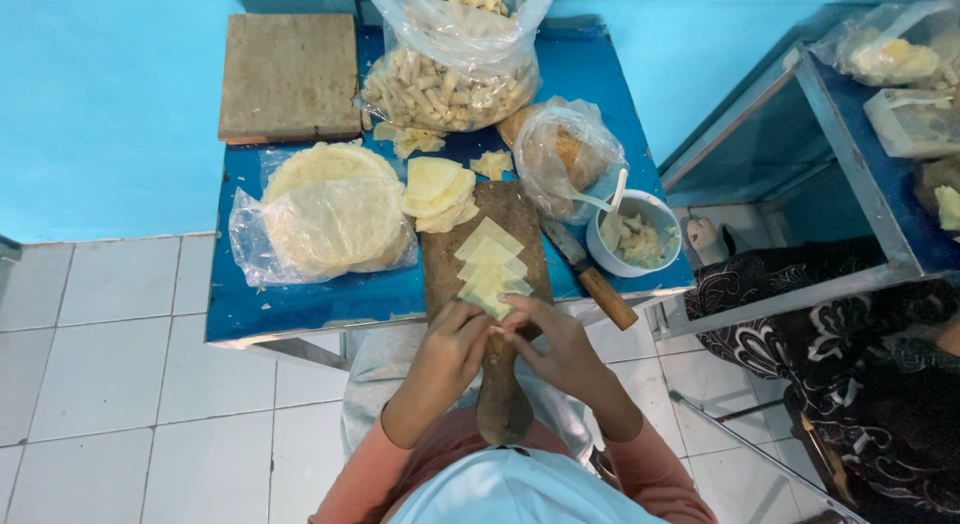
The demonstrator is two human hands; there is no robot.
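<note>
From the head view I am seeing my left hand and right hand meeting, fingertips pinching the nearest pastry square on the wooden paddle board. A knife is lying just right; a white bowl is sitting beyond it.

3 clear plastic bags on the blue table — rolls, flat rounds, crumbs.
</note>
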